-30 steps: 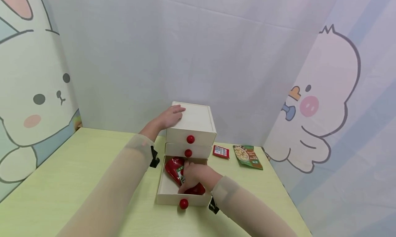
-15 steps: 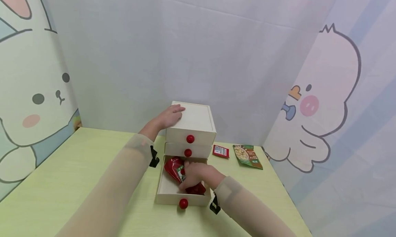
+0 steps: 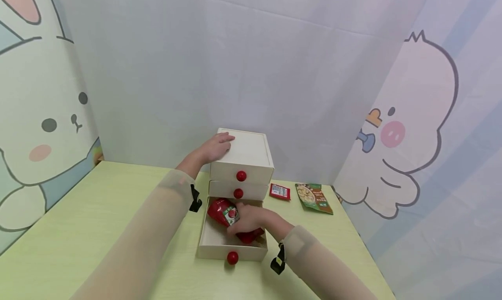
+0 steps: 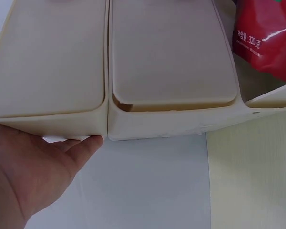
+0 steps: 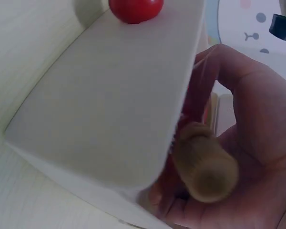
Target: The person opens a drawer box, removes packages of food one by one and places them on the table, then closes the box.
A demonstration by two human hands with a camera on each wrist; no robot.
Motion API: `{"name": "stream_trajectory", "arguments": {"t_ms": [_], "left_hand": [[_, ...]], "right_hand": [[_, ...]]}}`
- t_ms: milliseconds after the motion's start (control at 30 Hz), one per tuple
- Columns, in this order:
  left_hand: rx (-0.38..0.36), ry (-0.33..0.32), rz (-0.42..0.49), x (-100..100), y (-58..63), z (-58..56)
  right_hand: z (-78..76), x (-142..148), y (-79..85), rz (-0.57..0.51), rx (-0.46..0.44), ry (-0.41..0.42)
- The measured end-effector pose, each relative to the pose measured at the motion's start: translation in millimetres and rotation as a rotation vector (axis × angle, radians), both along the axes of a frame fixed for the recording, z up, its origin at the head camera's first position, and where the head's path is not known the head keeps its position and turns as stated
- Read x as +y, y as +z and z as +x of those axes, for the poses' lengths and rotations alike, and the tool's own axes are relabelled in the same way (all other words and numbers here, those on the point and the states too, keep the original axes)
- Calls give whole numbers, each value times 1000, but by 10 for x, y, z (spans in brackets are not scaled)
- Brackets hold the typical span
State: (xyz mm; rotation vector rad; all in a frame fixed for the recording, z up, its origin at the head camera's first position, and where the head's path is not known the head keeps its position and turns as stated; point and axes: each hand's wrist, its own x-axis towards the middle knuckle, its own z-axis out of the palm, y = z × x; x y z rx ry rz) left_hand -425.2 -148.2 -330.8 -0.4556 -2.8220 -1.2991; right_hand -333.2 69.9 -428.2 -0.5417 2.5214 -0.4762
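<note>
A white drawer unit (image 3: 247, 147) with red knobs stands on the table, its bottom drawer (image 3: 213, 251) pulled out. My left hand (image 3: 215, 149) rests on the unit's top left edge; in the left wrist view its fingers lie along the side. My right hand (image 3: 251, 218) reaches into the drawer and grips a shiny red pouch (image 3: 219, 209) with a green and white label, lying diagonally. Its far end reaches toward the drawer's back left, and the hand covers its middle. In the right wrist view, a round-ended wooden handle (image 5: 207, 167) sticks out beside the palm, close to the drawer front.
Right of the unit lie a small red packet (image 3: 280, 192) with a white label and a green-brown food pouch (image 3: 313, 198). The top drawer (image 3: 227, 173) and middle drawer (image 3: 223, 190) are pushed in. A pale curtain (image 3: 298, 73) hangs behind the table.
My right hand has shifted slightly up and right, and the red pouch has moved with it, showing more of its label. A bit of tan wood now shows beneath. The left hand has stayed put.
</note>
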Motion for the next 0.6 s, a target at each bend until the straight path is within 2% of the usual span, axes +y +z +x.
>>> {"name": "stream_trajectory", "arguments": {"t_ms": [167, 300, 467, 600], "left_hand": [[-3, -1, -5, -4, -3, -3], [-3, 0, -8, -5, -9, -3], [-1, -1, -9, -5, -14, -7], [-1, 1, -7, -10, -19, -17]], "right_hand": [[62, 11, 54, -51, -27, -45], [112, 33, 68, -62, 2, -60], [123, 137, 51, -63, 80, -7], [123, 250, 51, -107, 106, 27]]}}
